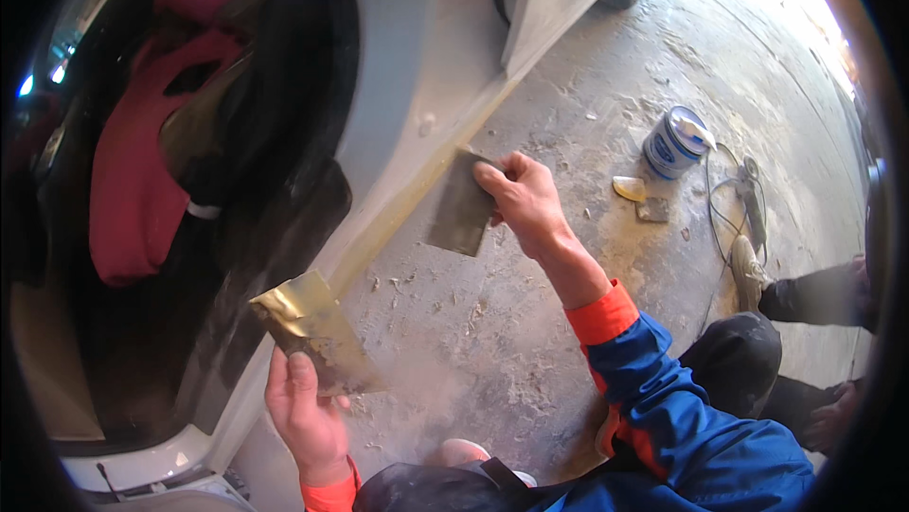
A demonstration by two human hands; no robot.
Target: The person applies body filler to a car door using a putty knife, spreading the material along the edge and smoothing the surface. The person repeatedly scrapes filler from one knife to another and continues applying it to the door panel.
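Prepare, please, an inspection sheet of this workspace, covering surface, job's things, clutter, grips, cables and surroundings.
Surface: concrete floor, dusty, strewn with pale flakes.
Job's things: flat plate bearing yellowish paste; dark spreader beside the car's yellowish sill.
Clutter: blue-and-white can, yellow-and-white piece and flat grey piece on the floor.
Grips: left hand holds the plate; right hand holds the spreader.
Cables: dark cable on the floor, near a grey elongated tool.
Surroundings: white car with pinkish-red seat; another person's shoe at right.
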